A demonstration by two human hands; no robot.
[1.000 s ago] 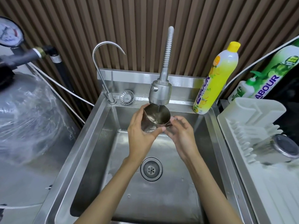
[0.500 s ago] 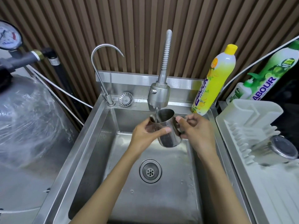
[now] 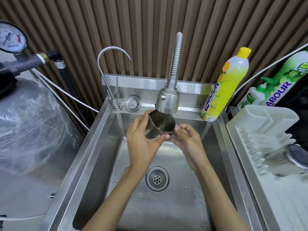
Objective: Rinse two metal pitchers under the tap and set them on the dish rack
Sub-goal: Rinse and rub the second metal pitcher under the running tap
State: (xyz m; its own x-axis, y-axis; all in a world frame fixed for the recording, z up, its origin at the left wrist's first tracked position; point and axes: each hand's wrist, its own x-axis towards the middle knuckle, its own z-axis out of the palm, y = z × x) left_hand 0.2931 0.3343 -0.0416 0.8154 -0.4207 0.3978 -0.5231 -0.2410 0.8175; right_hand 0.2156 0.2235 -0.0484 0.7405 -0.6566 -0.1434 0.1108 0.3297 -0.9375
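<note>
two pitchers: first pitcher (image 3: 160, 125) under the tap (image 3: 168, 102), gripped by left hand (image 3: 141, 144) and right hand (image 3: 188, 140); second pitcher (image 3: 290, 157) on dish rack (image 3: 266, 124)

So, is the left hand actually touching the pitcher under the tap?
Touching. The head view shows the left hand wrapped round the pitcher, its thumb pressed across the near side.

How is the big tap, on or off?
On. A thin stream of water falls from the tap head into the pitcher, which the left hand and right hand hold beneath it.
</note>
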